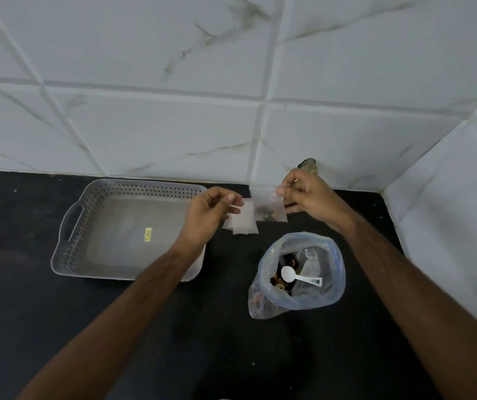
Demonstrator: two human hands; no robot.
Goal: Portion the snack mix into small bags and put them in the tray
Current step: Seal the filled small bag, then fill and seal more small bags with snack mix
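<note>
The right hand [306, 197] pinches the small clear filled bag [269, 210] top-up, right of the perforated grey plastic tray [67, 255]; the left hand [211, 209] pinches empty clear bags [244, 223].

Setting: black countertop [58, 327], matte, a few pale specks on it. Behind the grip point, back wall [144, 125] of large white marble-look tiles with grey-brown veins and recessed grout lines that run at a slant in the wide-angle view. To the right of the grip, a side wall [456, 183] of the same tile meets the back wall in a corner. Light is even, cool and dim; shadows are soft.
</note>
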